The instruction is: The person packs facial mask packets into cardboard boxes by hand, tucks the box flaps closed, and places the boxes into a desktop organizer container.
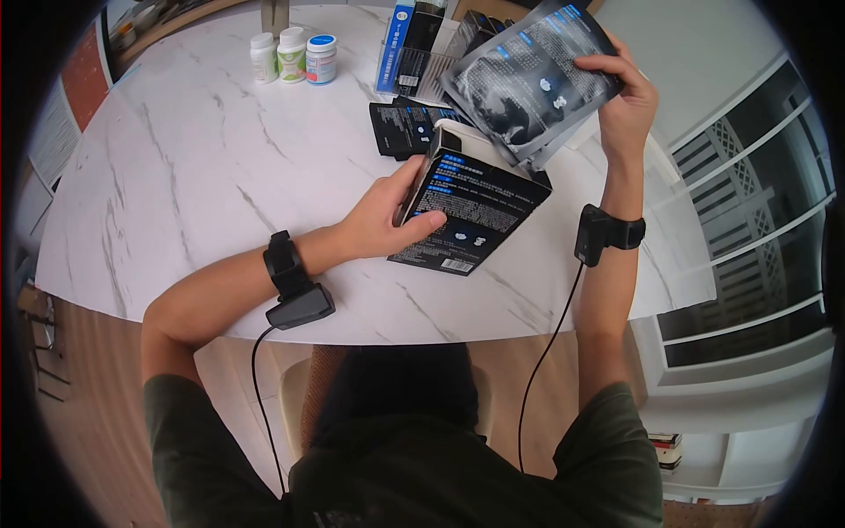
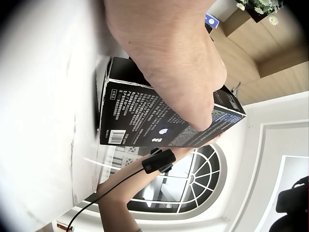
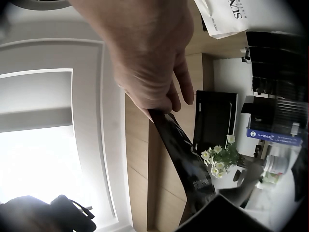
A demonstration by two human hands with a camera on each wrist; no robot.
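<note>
Currently left hand (image 1: 387,216) clamps the stiff, light box (image 1: 475,207) at its side; right hand (image 1: 620,97) pinches floppy, slick sachets (image 1: 528,79) by a corner.

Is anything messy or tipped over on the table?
A bit messy, yes. The black box leans tilted on the marble table under the left hand, its top open. The right hand holds up dark sachets. The three bottles stand upright. Nothing looks spilled.
</note>
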